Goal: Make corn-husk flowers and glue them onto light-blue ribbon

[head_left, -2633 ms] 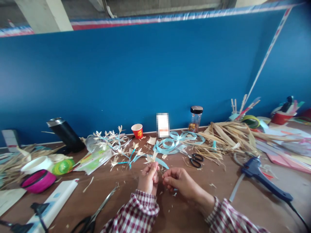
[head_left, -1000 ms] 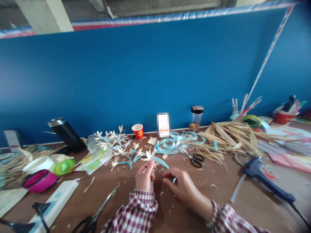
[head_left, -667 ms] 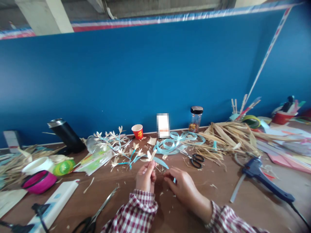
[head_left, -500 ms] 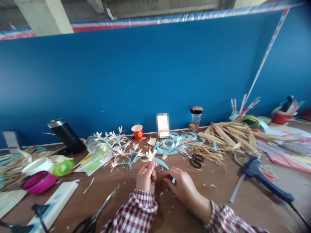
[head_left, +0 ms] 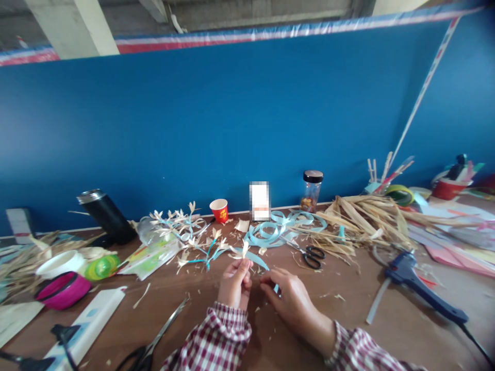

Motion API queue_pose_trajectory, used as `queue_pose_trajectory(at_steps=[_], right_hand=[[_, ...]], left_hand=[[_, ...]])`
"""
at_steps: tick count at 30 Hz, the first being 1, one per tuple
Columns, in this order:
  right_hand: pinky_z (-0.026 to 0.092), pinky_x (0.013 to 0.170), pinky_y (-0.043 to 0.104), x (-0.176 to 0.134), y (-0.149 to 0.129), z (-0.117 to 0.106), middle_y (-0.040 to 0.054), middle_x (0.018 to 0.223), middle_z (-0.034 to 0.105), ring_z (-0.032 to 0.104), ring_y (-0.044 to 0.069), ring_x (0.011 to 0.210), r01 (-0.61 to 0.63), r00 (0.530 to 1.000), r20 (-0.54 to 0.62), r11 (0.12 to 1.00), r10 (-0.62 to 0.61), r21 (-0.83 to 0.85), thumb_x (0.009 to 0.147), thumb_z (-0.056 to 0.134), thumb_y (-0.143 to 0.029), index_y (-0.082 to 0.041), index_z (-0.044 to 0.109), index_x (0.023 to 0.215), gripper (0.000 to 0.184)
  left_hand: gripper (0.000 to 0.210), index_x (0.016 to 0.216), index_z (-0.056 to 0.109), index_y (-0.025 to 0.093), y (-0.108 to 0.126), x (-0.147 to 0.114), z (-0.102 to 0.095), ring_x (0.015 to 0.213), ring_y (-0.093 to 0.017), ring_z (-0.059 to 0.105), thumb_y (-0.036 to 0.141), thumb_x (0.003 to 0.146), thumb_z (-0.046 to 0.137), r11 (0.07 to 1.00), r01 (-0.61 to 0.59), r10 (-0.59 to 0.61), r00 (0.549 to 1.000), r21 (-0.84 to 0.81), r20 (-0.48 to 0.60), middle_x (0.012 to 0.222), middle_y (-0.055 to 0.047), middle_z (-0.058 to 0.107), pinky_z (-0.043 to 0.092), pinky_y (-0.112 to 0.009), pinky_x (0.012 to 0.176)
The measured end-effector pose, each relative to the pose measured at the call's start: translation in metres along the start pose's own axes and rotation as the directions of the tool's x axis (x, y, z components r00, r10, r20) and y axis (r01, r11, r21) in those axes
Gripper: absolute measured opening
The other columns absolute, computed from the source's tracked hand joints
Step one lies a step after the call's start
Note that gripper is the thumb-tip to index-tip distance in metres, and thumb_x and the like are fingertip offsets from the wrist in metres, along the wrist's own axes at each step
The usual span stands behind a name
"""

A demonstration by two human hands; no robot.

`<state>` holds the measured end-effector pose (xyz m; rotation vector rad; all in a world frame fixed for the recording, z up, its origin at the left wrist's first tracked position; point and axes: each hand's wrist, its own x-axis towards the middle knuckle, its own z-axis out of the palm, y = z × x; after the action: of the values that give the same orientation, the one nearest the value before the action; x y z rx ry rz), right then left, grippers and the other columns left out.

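Observation:
My left hand (head_left: 235, 282) is closed in a pinch around the base of a small cream husk flower (head_left: 244, 251), whose petals point up and away from me. To its right, my right hand (head_left: 290, 296) has curled fingers on a light blue ribbon (head_left: 256, 257); a bit of blue shows between thumb and forefinger. That ribbon leads back toward a loose ribbon coil (head_left: 266, 234). Just beyond my left hand lies a blue-stemmed sprig with cream flowers (head_left: 209, 255). A second flowered sprig (head_left: 174, 220) is behind it. The flower's stem is hidden by my fingers.
Black-handled scissors (head_left: 312, 256) lie beyond my right hand, another pair (head_left: 150, 342) at front left. A blue glue gun (head_left: 425, 288) and dried husks (head_left: 367, 221) are at right. A red paper cup (head_left: 219, 211), jar (head_left: 311, 191), black flask (head_left: 106, 216) and power strip (head_left: 91, 322) stand around.
My left hand has shifted slightly right and turned the flower a little, so its petals sit differently. My right hand stays in nearly the same place.

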<state>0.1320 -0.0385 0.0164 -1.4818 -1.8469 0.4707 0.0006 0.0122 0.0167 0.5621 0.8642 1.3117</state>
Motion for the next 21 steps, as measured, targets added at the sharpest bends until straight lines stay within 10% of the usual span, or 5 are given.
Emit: queue_pose_trajectory(at_steps=[21], right_hand=[[0.040, 0.068, 0.025, -0.0020, 0.0029, 0.0054, 0.0043, 0.082, 0.059, 0.053, 0.016, 0.074, 0.073, 0.997, 0.017, 0.992, -0.075, 0.107, 0.086, 0.044, -0.014, -0.018, 0.055, 0.082, 0.013]], left_hand=[[0.036, 0.058, 0.060, 0.011, 0.0031, 0.0009, -0.0025, 0.036, 0.001, 0.032, 0.034, 0.043, 0.084, 0.999, -0.033, 0.033, 0.999, -0.001, 0.029, 0.049, 0.004, 0.053, 0.023, -0.012, 0.035]])
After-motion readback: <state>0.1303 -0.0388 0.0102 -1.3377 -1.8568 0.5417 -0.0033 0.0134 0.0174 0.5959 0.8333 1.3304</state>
